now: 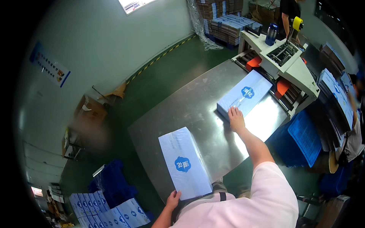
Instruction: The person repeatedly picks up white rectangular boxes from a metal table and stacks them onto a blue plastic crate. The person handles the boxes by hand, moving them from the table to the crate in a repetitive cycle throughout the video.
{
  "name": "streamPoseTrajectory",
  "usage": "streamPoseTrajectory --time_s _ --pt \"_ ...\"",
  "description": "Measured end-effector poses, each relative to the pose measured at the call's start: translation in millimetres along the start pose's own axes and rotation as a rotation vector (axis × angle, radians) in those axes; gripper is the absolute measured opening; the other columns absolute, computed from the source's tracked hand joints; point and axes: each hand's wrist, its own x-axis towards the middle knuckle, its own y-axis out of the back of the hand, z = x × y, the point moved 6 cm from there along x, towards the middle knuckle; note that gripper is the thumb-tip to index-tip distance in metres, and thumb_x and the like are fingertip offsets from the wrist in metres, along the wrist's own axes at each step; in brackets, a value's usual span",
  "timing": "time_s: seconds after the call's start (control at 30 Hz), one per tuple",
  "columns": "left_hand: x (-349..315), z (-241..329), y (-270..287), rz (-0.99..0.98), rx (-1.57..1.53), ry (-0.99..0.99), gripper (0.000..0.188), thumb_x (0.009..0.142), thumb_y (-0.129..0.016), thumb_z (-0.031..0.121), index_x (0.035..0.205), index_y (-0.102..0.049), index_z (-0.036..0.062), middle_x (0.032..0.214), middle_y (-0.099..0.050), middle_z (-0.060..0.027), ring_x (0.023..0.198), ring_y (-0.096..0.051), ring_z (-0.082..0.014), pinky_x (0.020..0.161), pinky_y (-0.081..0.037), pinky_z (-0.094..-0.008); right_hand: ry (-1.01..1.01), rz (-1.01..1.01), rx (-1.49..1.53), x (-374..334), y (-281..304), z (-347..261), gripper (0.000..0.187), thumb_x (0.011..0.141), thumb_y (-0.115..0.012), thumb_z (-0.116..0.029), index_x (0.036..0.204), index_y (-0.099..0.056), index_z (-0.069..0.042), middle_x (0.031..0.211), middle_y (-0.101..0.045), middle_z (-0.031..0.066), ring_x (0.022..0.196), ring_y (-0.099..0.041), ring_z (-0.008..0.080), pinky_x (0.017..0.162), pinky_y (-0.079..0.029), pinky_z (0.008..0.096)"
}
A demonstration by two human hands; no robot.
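Observation:
A long white carton (247, 92) with a blue printed emblem and clear tape along its top lies at the right part of the metal table. Its far end meets the mouth of a carton-sealing machine (281, 57). My right hand (236, 118) rests on its near end, fingers stretched over the top. Closer to me, a second white carton (176, 146) of the same kind lies across the table's near left part. At its near left corner is my left hand (173, 199), gripping the edge; some of its fingers are hidden.
The metal table (167, 114) runs up to the machine's rollers. Below its right edge stands a blue plastic crate (300, 140), near stacked flat cartons (336, 98). More white cartons (110, 212) sit at lower left. Behind the machine, a person (287, 19) stands.

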Motion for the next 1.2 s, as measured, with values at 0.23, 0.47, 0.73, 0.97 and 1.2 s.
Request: streamPoseTrajectory --time_s 0.23,0.47,0.73,0.97,1.2 --pt "17 22 1 -0.289 -0.275 -0.098 0.072 0.088 -0.068 0.025 0.144 -0.029 0.0001 0.135 -0.049 -0.0168 0.124 -0.048 -0.0224 0.104 -0.038 -0.0352 0.578 -0.248 0.013 -155 54 -40 0.065 0.078 -0.056 -0.013 0.139 -0.036 0.001 0.145 -0.036 0.0177 0.135 -0.034 0.0376 0.109 -0.031 0.0452" --pt "17 63 2 -0.247 -0.221 -0.236 0.075 0.085 -0.071 0.026 0.143 -0.031 0.0009 0.134 -0.051 -0.0157 0.121 -0.051 -0.0235 0.102 -0.040 -0.0360 0.252 -0.165 0.476 -210 70 -6 0.064 0.082 -0.065 -0.026 0.136 -0.041 -0.002 0.128 -0.055 0.0192 0.120 -0.052 0.0333 0.102 -0.040 0.0442" --pt "10 78 1 -0.114 0.007 -0.209 0.064 0.087 -0.068 0.032 0.137 -0.040 0.0031 0.123 -0.059 -0.0132 0.111 -0.056 -0.0219 0.095 -0.044 -0.0347 -0.459 -0.429 1.647 -155 7 -66 0.072 0.082 -0.073 -0.024 0.140 -0.037 -0.002 0.125 -0.057 0.0136 0.112 -0.055 0.0209 0.096 -0.044 0.0329" --pt "5 104 3 -0.165 -0.007 -0.118 0.060 0.093 -0.058 0.041 0.136 -0.045 0.0010 0.127 -0.058 -0.0106 0.112 -0.056 -0.0206 0.095 -0.044 -0.0352 -0.450 -0.464 1.691 -152 -16 -69 0.062 0.089 -0.064 -0.024 0.140 -0.037 -0.002 0.129 -0.054 0.0118 0.116 -0.052 0.0204 0.098 -0.042 0.0335" --pt "62 86 2 0.040 -0.574 0.201 0.077 0.094 -0.032 0.066 0.128 -0.054 0.0012 0.122 -0.060 -0.0115 0.109 -0.059 -0.0219 0.094 -0.045 -0.0358 -0.865 -0.518 1.992 -153 -78 -50 0.042 0.099 -0.047 -0.033 0.123 -0.053 0.001 0.111 -0.062 0.0105 0.100 -0.060 0.0192 0.088 -0.048 0.0313"
